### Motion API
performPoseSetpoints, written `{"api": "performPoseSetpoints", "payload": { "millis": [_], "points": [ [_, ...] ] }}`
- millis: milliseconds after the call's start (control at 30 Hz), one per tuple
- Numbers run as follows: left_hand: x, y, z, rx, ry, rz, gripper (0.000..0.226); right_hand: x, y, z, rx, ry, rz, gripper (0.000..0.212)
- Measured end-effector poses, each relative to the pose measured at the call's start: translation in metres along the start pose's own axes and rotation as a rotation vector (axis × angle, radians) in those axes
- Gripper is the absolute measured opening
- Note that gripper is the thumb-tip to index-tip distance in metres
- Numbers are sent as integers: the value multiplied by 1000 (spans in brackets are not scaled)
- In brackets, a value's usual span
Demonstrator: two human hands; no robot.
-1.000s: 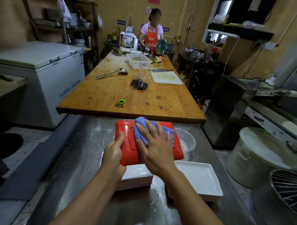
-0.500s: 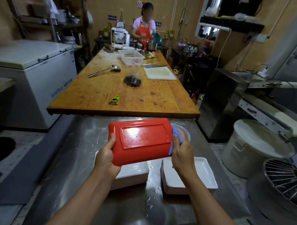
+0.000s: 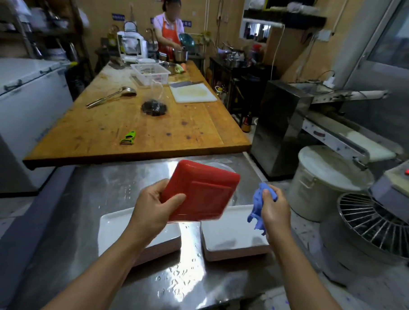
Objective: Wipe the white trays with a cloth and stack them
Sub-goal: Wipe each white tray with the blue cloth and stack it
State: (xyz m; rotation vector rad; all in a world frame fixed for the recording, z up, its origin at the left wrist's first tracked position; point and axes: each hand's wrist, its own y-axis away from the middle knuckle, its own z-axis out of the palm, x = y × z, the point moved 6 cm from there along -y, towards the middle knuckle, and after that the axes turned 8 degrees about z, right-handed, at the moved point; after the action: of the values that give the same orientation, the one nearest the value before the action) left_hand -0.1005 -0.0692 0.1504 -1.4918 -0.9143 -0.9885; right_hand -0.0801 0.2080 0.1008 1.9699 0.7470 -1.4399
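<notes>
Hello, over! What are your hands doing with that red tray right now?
Left hand grips red tray, tilted above left white stack. Right hand pinches blue cloth, off the tray. Nothing in the way.

The tray held up in front is plain red, and the cloth is blue. Two stacks of trays below are white on top with pinkish-brown edges, on a grey steel bench flecked with shining water drops. Beyond it the wooden bench is orange-brown with dark stains, carrying a green peeler, a white cutting board and a white basket.
</notes>
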Motion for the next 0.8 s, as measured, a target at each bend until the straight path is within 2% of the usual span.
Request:
{"api": "performPoseSetpoints", "payload": {
  "millis": [67, 200, 300, 367, 467, 533, 667, 800],
  "points": [
    [10, 1, 20, -131, -230, 151, 5, 12, -9, -13, 26, -29, 53, 16],
    [23, 13, 61, -354, -544, 476, 10, 41, -25, -26, -40, -216, 278, 13],
    [25, 23, 87, -489, -542, 629, 11, 57, -34, -33, -86, -290, 384, 21],
    [22, 26, 97, -528, -523, 700, 11, 61, -38, -38, -111, -297, 411, 17],
    [9, 31, 111, -574, -569, 812, 9, 77, -42, -42, -191, -317, 563, 13],
    [-3, 35, 118, -610, -586, 879, 3, 87, -46, -48, -204, -257, 599, 26],
    [-31, 22, 118, -543, -691, 837, 11, 95, -51, -59, -111, -196, 550, 34],
    [-64, 10, 115, -495, -858, 593, 29, 112, -51, -58, -83, -81, 551, 22]
  ]
}}
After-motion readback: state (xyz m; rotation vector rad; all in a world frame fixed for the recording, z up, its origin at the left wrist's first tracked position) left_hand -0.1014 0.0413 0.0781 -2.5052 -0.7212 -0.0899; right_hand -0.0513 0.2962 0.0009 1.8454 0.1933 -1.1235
